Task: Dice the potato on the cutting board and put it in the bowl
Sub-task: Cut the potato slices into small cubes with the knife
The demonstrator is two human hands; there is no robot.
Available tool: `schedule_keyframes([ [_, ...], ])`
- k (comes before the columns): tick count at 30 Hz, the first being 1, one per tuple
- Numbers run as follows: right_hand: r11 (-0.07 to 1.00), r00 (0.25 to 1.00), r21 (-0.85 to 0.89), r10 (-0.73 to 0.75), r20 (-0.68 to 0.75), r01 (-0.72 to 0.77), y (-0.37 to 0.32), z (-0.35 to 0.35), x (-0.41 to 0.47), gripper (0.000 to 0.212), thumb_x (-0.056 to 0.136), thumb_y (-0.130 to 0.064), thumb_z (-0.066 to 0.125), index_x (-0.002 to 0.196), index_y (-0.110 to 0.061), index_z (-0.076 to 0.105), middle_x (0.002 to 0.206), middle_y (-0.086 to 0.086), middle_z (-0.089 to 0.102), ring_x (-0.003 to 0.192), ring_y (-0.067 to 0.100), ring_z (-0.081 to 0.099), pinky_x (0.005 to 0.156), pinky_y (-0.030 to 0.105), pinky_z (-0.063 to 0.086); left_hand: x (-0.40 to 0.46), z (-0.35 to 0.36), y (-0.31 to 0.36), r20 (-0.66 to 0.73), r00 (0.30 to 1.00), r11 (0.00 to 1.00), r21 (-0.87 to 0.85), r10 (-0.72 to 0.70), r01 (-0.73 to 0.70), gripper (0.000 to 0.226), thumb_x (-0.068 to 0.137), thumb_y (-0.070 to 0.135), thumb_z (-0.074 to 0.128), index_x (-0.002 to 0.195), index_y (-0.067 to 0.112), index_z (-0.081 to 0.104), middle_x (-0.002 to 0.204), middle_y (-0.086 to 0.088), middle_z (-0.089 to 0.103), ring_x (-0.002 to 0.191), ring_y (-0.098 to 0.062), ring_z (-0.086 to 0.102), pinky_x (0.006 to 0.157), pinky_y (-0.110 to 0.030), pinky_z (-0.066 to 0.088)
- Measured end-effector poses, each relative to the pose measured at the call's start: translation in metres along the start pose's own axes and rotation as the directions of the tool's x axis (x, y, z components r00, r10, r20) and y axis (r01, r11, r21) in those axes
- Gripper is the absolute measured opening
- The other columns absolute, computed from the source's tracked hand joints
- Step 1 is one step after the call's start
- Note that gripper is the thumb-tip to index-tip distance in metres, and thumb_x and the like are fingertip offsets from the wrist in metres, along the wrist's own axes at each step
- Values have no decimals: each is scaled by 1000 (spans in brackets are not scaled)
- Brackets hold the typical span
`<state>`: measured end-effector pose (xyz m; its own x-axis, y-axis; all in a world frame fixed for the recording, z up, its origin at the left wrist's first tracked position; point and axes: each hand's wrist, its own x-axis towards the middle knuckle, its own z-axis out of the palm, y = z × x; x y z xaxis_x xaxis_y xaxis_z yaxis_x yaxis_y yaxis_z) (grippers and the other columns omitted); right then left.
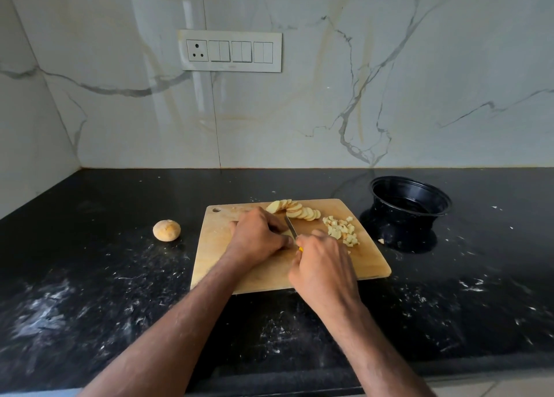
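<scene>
Black counter: on the cutting board (215, 240), right hand (323, 264) grips the knife (290, 226); left hand (259, 236) pins a potato slice (287, 233). Its fingertips sit beside the blade, so a slip could nick them.

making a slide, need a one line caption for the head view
Left hand steadies potato on the cutting board while right hand cuts with a knife; bowl empty.

Switch panel (230, 51) on marble wall (389, 81)
</scene>
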<state>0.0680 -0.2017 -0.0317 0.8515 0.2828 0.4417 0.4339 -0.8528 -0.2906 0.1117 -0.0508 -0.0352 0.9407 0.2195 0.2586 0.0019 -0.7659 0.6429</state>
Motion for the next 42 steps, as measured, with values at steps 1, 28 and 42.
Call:
schedule_keyframes([
  [1,1000,1000,2,-8,9,8,0,1,0,29,88,-13,66,116,-15,72,102,-2,66,83,14,65,75,25,58,1,1,0,-3,1000,1000,5,-15,15,20,73,32,87,92,28,81,97,20,72,109,-12,57,107,-49,31],
  [28,994,995,87,69,-72,-62,16,-16,-27,31,92,-18,63,121,-20,72,108,-7,68,90,11,65,84,26,56,-12,-10,1,4,999,995,-80,51,-51,15,70,22,90,83,21,82,71,12,71,71,-9,64,70,-31,53],
  [42,998,998,65,9,-56,-5,-1,1,1,27,90,-19,67,117,-17,72,106,-3,69,87,10,64,74,18,50,-9,-8,4,11,1000,998,-57,-27,27,13,68,27,91,69,31,78,71,25,67,90,-5,63,99,-46,44],
])
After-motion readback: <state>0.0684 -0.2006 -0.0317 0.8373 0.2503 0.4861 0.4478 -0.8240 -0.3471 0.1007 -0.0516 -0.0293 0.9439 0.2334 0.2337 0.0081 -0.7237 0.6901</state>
